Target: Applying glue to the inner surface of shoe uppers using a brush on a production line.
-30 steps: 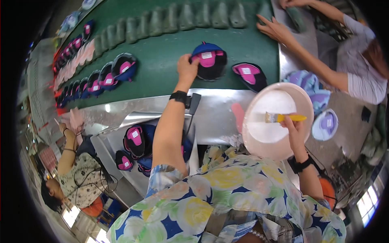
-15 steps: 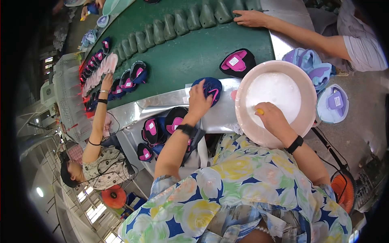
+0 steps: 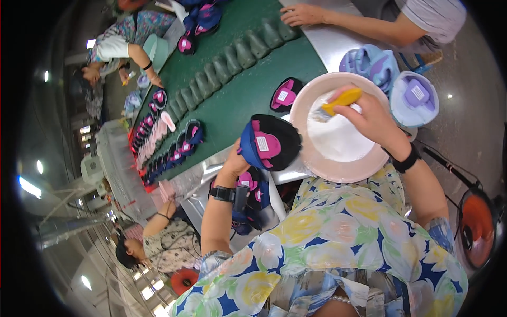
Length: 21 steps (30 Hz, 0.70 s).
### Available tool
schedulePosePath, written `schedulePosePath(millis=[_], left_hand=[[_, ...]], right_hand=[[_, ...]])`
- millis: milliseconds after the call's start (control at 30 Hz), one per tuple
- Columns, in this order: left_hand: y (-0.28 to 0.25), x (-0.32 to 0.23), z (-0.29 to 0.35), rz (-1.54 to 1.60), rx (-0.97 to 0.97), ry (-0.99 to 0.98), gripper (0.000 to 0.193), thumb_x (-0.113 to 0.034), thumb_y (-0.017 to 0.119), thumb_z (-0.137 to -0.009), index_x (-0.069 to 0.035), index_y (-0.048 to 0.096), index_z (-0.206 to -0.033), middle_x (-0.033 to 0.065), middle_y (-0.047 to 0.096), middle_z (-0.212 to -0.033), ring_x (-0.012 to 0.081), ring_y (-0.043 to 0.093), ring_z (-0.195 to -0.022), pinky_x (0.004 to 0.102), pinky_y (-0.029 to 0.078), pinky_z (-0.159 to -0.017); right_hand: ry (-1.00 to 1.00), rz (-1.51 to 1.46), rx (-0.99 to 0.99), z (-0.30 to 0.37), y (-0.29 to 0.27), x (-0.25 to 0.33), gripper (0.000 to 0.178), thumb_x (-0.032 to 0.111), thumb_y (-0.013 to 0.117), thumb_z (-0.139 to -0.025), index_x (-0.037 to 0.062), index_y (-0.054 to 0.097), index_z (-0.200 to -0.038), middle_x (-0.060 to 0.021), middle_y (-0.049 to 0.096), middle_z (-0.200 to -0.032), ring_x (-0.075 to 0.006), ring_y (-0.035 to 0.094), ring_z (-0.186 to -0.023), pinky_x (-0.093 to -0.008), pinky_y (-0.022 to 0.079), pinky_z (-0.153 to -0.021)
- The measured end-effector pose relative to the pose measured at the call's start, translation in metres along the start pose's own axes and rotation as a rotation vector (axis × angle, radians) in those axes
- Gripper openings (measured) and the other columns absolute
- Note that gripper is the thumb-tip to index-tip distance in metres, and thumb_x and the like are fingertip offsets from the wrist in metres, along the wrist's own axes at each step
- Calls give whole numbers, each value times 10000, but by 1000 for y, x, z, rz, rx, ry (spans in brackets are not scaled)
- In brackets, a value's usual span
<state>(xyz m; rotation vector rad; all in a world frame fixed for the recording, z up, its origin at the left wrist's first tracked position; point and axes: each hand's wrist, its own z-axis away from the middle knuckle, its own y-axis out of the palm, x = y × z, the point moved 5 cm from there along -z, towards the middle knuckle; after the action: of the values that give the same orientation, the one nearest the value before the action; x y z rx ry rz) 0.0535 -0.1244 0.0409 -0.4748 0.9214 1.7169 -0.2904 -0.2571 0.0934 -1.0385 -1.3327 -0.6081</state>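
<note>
My left hand [image 3: 236,160] grips a shoe upper [image 3: 272,150] by its blue side and holds it up left of the basin. Its black sole side and magenta lining with a white label face up. In my right hand [image 3: 372,122] is a brush [image 3: 346,99] with a yellow handle, fingers closed round it. The pale bristles hang over a pink basin [image 3: 338,173] of white liquid [image 3: 343,140]; whether they touch it I cannot tell. Another black and magenta upper [image 3: 285,95] lies on the green table left of the basin.
Dark shoe lasts [image 3: 232,61] stand in a row along the green table [image 3: 248,95]. Light blue and purple uppers [image 3: 414,95] lie right of the basin. A co-worker's hand [image 3: 302,15] rests at the far edge; other people work at left. A fan [image 3: 477,230] stands at right.
My left hand has lifted the upper from the metal table edge and turned it. My right hand has raised the brush from the liquid. The whole view has shifted.
</note>
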Motion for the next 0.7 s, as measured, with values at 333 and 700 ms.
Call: schedulePosePath(millis=[333, 700], left_hand=[[97, 5, -13, -208, -138, 526, 520, 14, 642, -878, -34, 485, -1372, 86, 607, -1292, 189, 597, -1170, 353, 481, -1016], [53, 13, -32, 225, -370, 581, 406, -139, 532, -975, -11, 482, -1356, 106, 575, -1304, 254, 561, -1218, 379, 459, -1027]], right_hand=[[27, 36, -161, 11, -5, 7, 269, 208, 726, -865, -22, 607, -935, -120, 677, -749, -245, 682, -687, -327, 515, -633], [526, -412, -179, 35, 33, -30, 373, 274, 731, -866, -52, 591, -979, -130, 690, -766, -166, 688, -678, -268, 522, -609]])
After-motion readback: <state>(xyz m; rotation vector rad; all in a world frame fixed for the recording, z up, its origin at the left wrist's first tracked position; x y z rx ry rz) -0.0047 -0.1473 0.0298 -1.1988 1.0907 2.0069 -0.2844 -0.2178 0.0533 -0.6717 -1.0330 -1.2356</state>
